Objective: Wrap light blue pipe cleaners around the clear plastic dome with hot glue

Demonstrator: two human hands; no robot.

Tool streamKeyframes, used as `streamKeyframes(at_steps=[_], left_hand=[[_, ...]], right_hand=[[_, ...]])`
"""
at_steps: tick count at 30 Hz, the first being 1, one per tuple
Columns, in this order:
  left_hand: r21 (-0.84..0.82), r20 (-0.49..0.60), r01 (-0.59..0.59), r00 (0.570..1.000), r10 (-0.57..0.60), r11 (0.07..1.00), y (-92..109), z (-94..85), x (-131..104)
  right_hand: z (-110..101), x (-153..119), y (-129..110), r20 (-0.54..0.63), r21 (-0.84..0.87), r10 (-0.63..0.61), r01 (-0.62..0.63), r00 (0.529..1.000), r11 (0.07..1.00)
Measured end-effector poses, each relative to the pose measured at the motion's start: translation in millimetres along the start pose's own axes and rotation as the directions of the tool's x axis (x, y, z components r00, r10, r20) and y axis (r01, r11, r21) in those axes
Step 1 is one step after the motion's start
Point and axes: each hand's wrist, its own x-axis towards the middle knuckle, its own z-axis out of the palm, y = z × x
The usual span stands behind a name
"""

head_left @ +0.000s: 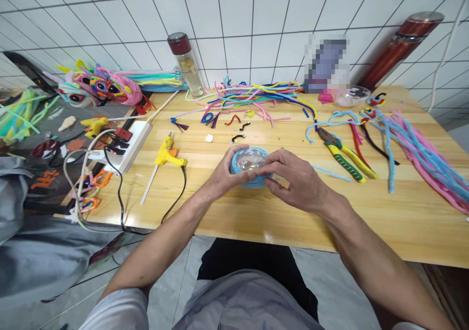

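Above the wooden table, my left hand (231,171) grips the left side of a small clear plastic bowl (249,160) wrapped round with light blue pipe cleaner (252,179). My right hand (289,176) is at the bowl's right side, thumb and fingertips pinched on the blue pipe cleaner at the rim. A blue length of pipe cleaner (331,173) lies on the table beyond my right hand. The yellow glue gun (168,155) lies left of my hands, and pliers with green and yellow handles (346,156) lie to the right.
A white power strip (134,147) with cables stands on the left. Colourful pipe cleaners (252,95) lie along the wall by a glass bottle (188,69). Pink and blue bundles (428,159) and a red thermos (399,51) are at right. Finished colourful figures (106,86) sit back left.
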Motion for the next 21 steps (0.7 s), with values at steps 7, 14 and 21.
streamKeyframes(at_steps=[7, 14, 21], left_hand=[[-0.043, 0.055, 0.002, 0.999, 0.001, 0.999, -9, -6.0, 1], [0.005, -0.009, 0.004, 1.0, -0.004, 1.0, 4, 3.9, 0], [-0.058, -0.009, -0.035, 0.999, 0.035, 0.998, -7, 0.3, 1]], right_hand=[[0, -1, 3, -0.014, 0.037, 0.037, -0.037, 0.999, 0.999], [4, -1, 5, -0.045, 0.033, 0.04, -0.039, 0.998, 0.999], [6, -2, 6, -0.077, 0.01, 0.032, -0.032, 0.996, 0.999]])
